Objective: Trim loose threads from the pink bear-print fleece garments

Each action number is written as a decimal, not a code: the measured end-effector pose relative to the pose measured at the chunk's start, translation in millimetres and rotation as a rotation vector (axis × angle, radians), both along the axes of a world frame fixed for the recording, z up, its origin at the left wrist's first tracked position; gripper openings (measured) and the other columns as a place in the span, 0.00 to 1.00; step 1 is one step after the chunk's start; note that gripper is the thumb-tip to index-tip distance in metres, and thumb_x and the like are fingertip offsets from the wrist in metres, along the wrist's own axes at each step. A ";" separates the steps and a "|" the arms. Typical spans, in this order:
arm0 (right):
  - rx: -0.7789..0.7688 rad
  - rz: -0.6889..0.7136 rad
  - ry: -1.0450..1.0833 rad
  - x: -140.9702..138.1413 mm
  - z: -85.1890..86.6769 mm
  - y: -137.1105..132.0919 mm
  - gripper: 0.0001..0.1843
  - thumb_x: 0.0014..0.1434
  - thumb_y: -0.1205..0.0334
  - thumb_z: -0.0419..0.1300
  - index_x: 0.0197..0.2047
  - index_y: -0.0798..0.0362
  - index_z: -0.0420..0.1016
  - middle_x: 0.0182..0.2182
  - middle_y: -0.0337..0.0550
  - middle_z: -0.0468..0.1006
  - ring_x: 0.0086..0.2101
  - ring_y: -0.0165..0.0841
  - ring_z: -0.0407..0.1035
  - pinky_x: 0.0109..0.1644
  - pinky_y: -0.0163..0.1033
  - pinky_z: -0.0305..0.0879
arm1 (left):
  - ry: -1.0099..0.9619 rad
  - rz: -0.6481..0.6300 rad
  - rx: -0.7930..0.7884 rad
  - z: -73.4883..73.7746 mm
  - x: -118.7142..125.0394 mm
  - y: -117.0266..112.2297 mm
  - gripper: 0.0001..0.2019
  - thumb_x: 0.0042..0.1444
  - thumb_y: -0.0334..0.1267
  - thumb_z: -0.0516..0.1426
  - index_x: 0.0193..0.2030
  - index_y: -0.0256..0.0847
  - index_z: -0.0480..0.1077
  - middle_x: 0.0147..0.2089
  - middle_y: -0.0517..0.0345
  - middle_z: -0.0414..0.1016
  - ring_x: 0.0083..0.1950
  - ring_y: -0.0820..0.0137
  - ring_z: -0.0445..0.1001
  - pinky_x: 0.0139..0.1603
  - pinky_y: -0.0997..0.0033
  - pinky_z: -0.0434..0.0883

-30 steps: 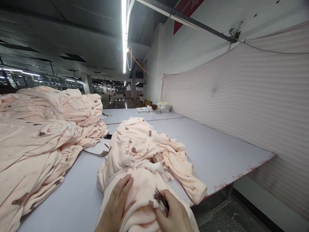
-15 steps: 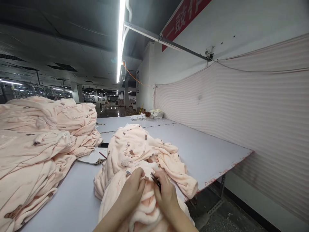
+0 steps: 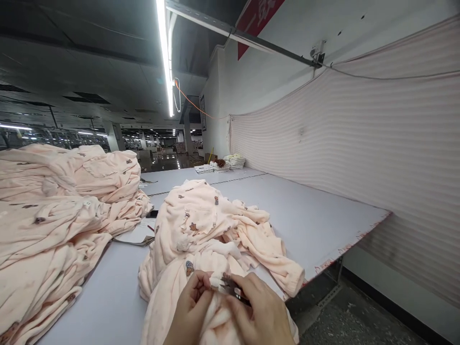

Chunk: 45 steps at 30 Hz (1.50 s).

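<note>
A peach fleece garment [image 3: 212, 225] with small brown bear prints lies heaped on the white table [image 3: 309, 215] in front of me. My left hand [image 3: 192, 309] pinches a fold of that fleece at its near end. My right hand [image 3: 262, 314] is closed around small dark thread snips [image 3: 233, 290], their tips touching the fold right beside my left fingers. Both hands sit low at the frame's bottom edge, and the fleece bulges up between them.
A big pile of the same peach garments [image 3: 61, 211] fills the left side. Papers with a pen [image 3: 138, 235] and a dark phone [image 3: 153, 213] lie between the piles. Stacked goods [image 3: 224, 164] sit at the far end. Striped cloth [image 3: 359, 143] hangs along the right wall.
My left hand went from lying flat on the fleece to pinching a fold. My right hand brought the snips up to that fold. The view shifted slightly.
</note>
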State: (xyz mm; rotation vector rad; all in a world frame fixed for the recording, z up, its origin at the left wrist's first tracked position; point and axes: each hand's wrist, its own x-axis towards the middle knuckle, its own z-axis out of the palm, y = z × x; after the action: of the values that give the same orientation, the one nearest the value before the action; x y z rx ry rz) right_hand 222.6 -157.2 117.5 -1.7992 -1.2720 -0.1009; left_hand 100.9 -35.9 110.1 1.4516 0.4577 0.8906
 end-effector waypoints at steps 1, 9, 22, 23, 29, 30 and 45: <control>-0.004 -0.031 -0.050 0.2 -5.2 2.9 0.17 0.52 0.60 0.59 0.47 0.43 0.74 0.34 0.44 0.76 0.33 0.43 0.73 0.33 0.40 0.64 | 0.000 0.032 0.009 1.0 -0.2 -0.4 0.06 0.52 0.37 0.58 0.37 0.45 0.66 0.33 0.63 0.70 0.36 0.70 0.70 0.39 0.74 0.68; 0.036 -0.139 0.003 15.4 -4.9 33.4 0.04 0.55 0.67 0.53 0.32 0.49 0.66 0.27 0.37 0.74 0.27 0.34 0.70 0.29 0.34 0.60 | 0.242 -0.187 -0.294 32.9 -1.7 8.0 0.16 0.47 0.49 0.62 0.36 0.40 0.78 0.34 0.54 0.79 0.48 0.56 0.71 0.50 0.62 0.69; -0.033 0.085 0.006 10.3 6.1 2.9 0.11 0.61 0.59 0.54 0.45 0.44 0.75 0.37 0.40 0.78 0.37 0.36 0.75 0.37 0.35 0.67 | 0.054 -0.257 -0.428 36.5 -2.0 -3.4 0.12 0.50 0.41 0.60 0.36 0.34 0.78 0.41 0.50 0.80 0.50 0.56 0.72 0.58 0.59 0.64; -0.024 0.077 0.033 10.2 7.0 3.8 0.11 0.61 0.59 0.54 0.44 0.44 0.76 0.37 0.40 0.78 0.37 0.36 0.75 0.37 0.34 0.67 | 0.056 -0.259 -0.429 37.1 -2.9 -3.1 0.12 0.50 0.41 0.60 0.36 0.34 0.78 0.41 0.50 0.80 0.50 0.56 0.72 0.58 0.59 0.65; -0.051 0.058 -0.002 14.2 9.7 0.6 0.11 0.60 0.59 0.56 0.45 0.41 0.75 0.37 0.38 0.78 0.37 0.36 0.75 0.38 0.35 0.66 | 0.026 -0.307 -0.441 35.4 -3.0 -2.8 0.11 0.52 0.39 0.59 0.37 0.34 0.78 0.40 0.49 0.81 0.50 0.57 0.72 0.56 0.60 0.66; -0.054 0.052 0.005 14.4 9.9 -0.3 0.11 0.61 0.60 0.55 0.44 0.41 0.76 0.37 0.38 0.78 0.37 0.36 0.75 0.38 0.35 0.66 | 0.026 -0.316 -0.442 34.5 -3.0 -2.0 0.11 0.52 0.38 0.58 0.37 0.34 0.78 0.40 0.49 0.81 0.51 0.57 0.72 0.57 0.61 0.66; -0.048 0.117 -0.054 12.1 10.5 -1.1 0.14 0.56 0.63 0.59 0.46 0.43 0.74 0.35 0.37 0.77 0.34 0.33 0.74 0.34 0.32 0.64 | 0.029 -0.362 -0.392 35.4 -5.4 -5.1 0.13 0.54 0.38 0.57 0.40 0.33 0.78 0.42 0.48 0.80 0.53 0.55 0.71 0.55 0.62 0.67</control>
State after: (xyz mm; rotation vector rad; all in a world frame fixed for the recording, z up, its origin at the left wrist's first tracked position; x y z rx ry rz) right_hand 234.7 -158.3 128.0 -1.7683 -1.4256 -0.0547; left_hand 95.5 -41.0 145.5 1.1378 0.3521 0.4589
